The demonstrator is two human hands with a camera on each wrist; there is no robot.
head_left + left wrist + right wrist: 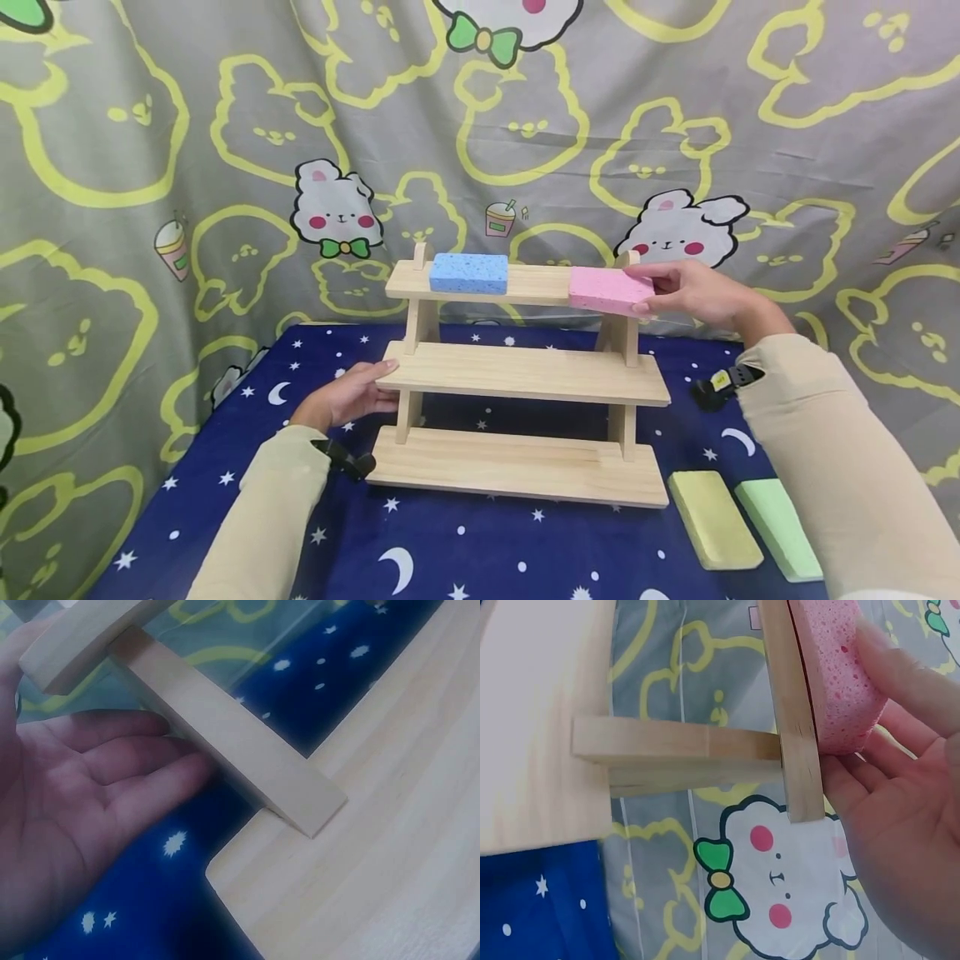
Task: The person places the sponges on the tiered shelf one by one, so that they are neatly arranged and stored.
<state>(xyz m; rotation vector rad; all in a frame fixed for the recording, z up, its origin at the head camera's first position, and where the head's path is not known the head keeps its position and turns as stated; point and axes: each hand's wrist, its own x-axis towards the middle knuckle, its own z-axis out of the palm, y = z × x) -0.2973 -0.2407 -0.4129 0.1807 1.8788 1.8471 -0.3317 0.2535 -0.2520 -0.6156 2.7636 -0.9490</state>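
Observation:
A three-tier wooden display shelf (517,368) stands on the table. My left hand (348,400) grips the left end of its middle tier, thumb above and fingers below; in the left wrist view the fingers reach close to a slanted support (225,727). At the right end of the top tier, my right hand (701,293) holds a pink sponge (609,288) between thumb and fingers. The right wrist view shows the pink sponge (844,675) against the top board (795,712). A blue sponge (468,273) lies on the left part of that tier.
Right of the shelf, a yellow sponge (715,518) and a green sponge (780,527) lie side by side on the dark blue tablecloth (465,558), patterned with stars and moons. Behind the shelf hangs a grey cartoon-print curtain (420,125).

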